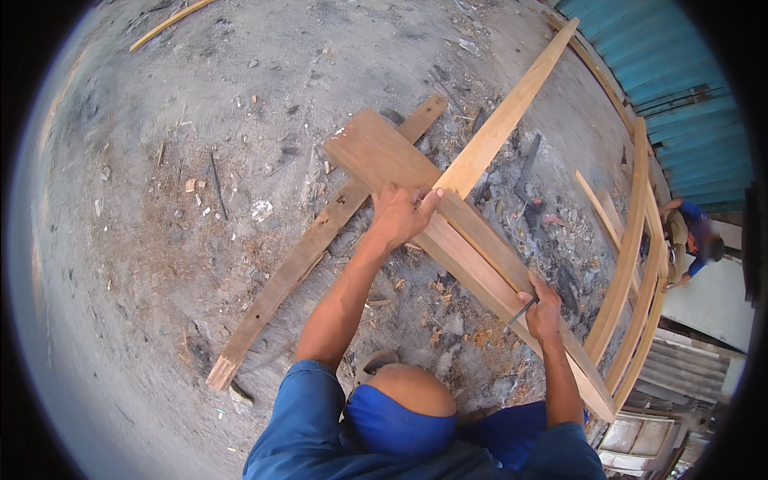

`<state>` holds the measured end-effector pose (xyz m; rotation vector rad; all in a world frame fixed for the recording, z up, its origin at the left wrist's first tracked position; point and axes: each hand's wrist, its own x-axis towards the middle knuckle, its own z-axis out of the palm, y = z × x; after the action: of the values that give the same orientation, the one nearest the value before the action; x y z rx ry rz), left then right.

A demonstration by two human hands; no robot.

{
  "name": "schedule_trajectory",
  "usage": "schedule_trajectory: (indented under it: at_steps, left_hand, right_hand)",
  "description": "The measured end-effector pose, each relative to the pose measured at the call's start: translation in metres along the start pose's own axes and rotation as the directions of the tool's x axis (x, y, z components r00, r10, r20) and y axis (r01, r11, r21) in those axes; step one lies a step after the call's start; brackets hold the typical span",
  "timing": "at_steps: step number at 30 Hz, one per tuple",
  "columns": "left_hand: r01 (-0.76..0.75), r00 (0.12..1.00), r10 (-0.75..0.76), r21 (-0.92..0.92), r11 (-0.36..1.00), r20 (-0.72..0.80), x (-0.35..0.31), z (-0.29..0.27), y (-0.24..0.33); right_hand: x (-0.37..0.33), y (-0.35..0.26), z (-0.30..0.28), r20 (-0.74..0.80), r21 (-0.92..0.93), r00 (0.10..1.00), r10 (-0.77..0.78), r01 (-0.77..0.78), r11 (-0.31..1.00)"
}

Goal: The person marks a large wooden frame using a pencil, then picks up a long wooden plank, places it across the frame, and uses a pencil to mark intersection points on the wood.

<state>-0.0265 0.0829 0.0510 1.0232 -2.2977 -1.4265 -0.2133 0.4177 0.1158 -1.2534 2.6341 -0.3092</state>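
Note:
A wide brown wooden board (384, 152) slants across in front of me, from the upper middle down to the lower right. My left hand (398, 212) is closed over it, the thumb by the end of a long pale tapering plank (508, 112) that meets the board at an angle. Farther down, my right hand (544, 310) rests at a narrow brown strip (484, 240) along the board. Between its fingers is a thin dark rod (521, 312), pencil-like; its exact kind is unclear. Under the board lies a weathered plank (280, 288) with holes.
Grey dirt ground (160, 240) is strewn with wood chips and debris. Several long curved timbers (628, 264) stand at the right, where another person (694, 236) bends near them. A blue corrugated sheet wall (680, 96) rises behind. One loose wood strip (170, 24) lies at the far left.

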Motion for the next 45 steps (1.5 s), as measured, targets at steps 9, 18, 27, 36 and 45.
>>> schedule_trajectory:
  at_steps: [9,18,27,36,45]
  left_hand:
    - [-0.012,0.994,-0.003,0.129,0.992,0.114,0.023,-0.007,0.027]
    - [0.091,0.940,-0.137,0.158,0.983,0.311,0.044,-0.016,0.042]
    - [0.051,0.971,-0.087,0.166,0.985,0.221,0.039,-0.014,0.035]
    - [0.033,0.970,-0.059,0.112,0.993,0.237,0.040,-0.015,0.032]
    - [0.004,0.979,-0.023,0.095,0.995,0.204,0.040,-0.013,0.025]
  right_hand:
    - [-0.006,-0.004,0.001,-0.098,-0.249,0.991,-0.095,0.068,0.966]
    - [0.010,-0.096,0.032,-0.470,0.296,0.866,-0.169,0.335,0.894]
    - [0.062,-0.138,0.058,-0.403,0.141,0.775,-0.487,0.579,0.803]
    - [0.080,-0.135,0.081,-0.455,0.044,0.714,-0.533,0.615,0.787]
    - [0.084,-0.140,0.085,-0.449,-0.055,0.705,-0.549,0.592,0.804]
